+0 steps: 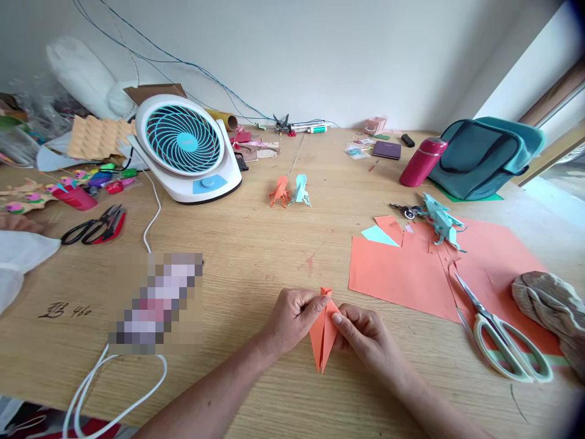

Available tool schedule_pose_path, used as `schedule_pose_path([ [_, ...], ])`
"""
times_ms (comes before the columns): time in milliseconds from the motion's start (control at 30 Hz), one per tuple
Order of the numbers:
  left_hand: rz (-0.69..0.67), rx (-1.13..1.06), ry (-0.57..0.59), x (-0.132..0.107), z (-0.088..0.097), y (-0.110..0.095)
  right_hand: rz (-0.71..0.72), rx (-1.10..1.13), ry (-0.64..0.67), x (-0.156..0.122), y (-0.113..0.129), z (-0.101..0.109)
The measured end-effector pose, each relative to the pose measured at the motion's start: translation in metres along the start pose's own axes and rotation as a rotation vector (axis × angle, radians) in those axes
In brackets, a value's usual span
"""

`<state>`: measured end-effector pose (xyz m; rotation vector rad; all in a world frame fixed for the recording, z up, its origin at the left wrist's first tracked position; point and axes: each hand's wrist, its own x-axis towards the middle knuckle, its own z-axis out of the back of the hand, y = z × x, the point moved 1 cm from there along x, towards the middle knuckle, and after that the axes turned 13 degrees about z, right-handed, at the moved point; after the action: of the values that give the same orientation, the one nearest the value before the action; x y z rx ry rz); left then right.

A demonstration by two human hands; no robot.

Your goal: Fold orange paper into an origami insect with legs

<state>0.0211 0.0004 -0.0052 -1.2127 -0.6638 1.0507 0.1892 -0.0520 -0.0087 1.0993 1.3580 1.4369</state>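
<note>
Between my two hands is a folded orange paper (pixel 323 341), narrow at the top and split into two long points that aim toward me. My left hand (pixel 295 314) pinches it near its small top flap, thumb across the front. Lower down, my right hand (pixel 361 329) grips its right edge with the thumb on top and the other fingers behind. Farther back on the table stand an orange origami insect (pixel 280 191) and a light blue origami insect (pixel 300 189), side by side. A larger blue origami insect (pixel 442 221) rests on orange paper sheets (pixel 393 268) at the right.
White-handled scissors (pixel 507 347) and a crumpled cloth (pixel 548 305) lie on the sheets at right. Behind are a pink bottle (pixel 423 161) and a teal bag (pixel 484 158). At left are a fan (pixel 187 146), black-handled snips (pixel 94 225), a blurred-out phone-like object (pixel 158 302) and a white cable (pixel 158 390).
</note>
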Motion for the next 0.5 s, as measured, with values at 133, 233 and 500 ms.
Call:
schedule_pose_path([
  [133,-0.004,-0.012,0.019,0.0002,0.0009,-0.0009,0.019,-0.034,-0.038,-0.0005,0.0016,-0.0004],
  [233,-0.033,0.014,-0.001,-0.0004,0.0011,-0.0020,0.012,-0.028,-0.047,0.0008,0.0036,-0.0014],
  [500,0.054,-0.017,-0.012,-0.0031,-0.0054,0.0014,0.025,-0.021,-0.139,0.0021,0.0014,-0.0010],
])
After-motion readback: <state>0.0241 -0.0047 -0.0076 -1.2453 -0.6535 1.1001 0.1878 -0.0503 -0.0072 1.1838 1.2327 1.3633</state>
